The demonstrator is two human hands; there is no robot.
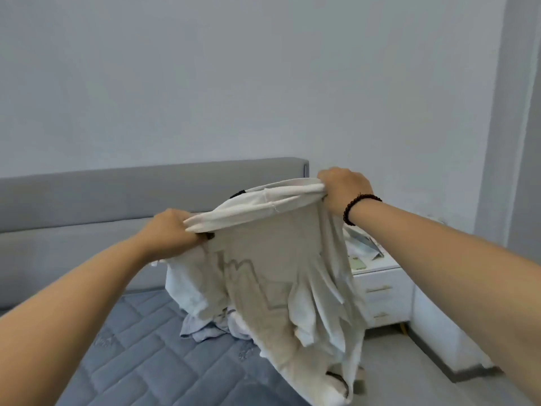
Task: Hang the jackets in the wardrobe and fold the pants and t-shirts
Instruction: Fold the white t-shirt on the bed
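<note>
- cream t-shirt point(272, 259) with a faint outlined print
- blue quilted mattress point(140, 347)
- grey headboard point(117, 189)
- white nightstand point(383, 291), gold handles
- dark beaded bracelet point(358, 207)

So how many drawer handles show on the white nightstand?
2, both on the nightstand front right of the bed: upper handle, lower handle. The held cream t-shirt may hide more.

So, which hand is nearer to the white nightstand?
Right. The right hand grips the beige t-shirt just up-left of the white nightstand; the left hand grips its other end, farther left over the bed.
</note>
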